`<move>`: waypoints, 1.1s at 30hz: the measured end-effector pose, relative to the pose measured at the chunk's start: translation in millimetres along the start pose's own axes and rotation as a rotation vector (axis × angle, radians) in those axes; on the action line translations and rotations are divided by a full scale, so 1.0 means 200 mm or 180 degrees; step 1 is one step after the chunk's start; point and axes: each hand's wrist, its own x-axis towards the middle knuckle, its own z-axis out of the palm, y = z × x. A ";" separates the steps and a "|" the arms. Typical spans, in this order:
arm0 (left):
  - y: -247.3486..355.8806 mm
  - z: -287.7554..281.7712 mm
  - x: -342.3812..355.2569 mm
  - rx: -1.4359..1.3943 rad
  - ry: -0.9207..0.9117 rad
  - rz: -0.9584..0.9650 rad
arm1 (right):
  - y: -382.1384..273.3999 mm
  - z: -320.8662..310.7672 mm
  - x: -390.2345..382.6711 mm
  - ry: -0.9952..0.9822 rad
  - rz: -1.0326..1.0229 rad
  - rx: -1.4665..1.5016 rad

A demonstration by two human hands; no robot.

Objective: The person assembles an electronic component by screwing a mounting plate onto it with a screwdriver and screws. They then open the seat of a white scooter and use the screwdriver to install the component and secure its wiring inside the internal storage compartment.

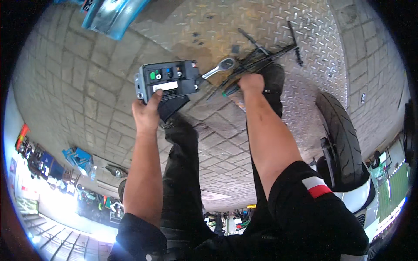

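A box-shaped electrical unit (167, 74), black on its face with a grey metal side, sits in my left hand (147, 112). It bears green and blue round parts and a white label, and my thumb presses on its lower front. Just below it is a flat black piece (173, 107); whether it is joined to the unit I cannot tell. My right hand (251, 83) is closed round a dark, slim object with a green end (225, 94), its kind unclear. Beside that hand lies a tangle of thin black rods or cables (257, 61). A ratchet wrench (225, 65) rests between the unit and the tangle.
A diamond-plate metal sheet (313, 56) covers the paving at the right. A tyred wheel (342, 135) stands right of my arm. Blue metal trays (112, 17) lie at the upper left. Small dark bits (197, 39) are scattered on the sheet.
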 end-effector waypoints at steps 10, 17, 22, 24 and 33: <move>-0.07 -0.21 0.00 -0.0255 -0.0219 -0.0203 | -0.01 -0.28 -0.35 0.0621 -0.0081 0.2523; -0.07 -0.36 -0.07 -0.0038 -0.0256 -0.0024 | -0.02 -0.79 -1.00 -0.1019 -0.2793 -0.0062; 0.05 -0.46 -0.11 -0.0080 -0.0698 -0.0024 | -0.06 -0.86 -1.14 -0.1397 -0.2839 -0.0996; 0.06 -0.47 -0.12 -0.0091 -0.0813 0.0028 | -0.05 -0.88 -1.14 -0.1216 -0.2898 -0.0924; 0.06 -0.49 -0.13 -0.0044 -0.0848 0.0040 | -0.13 -1.04 -1.18 -0.1386 -0.2602 -0.1985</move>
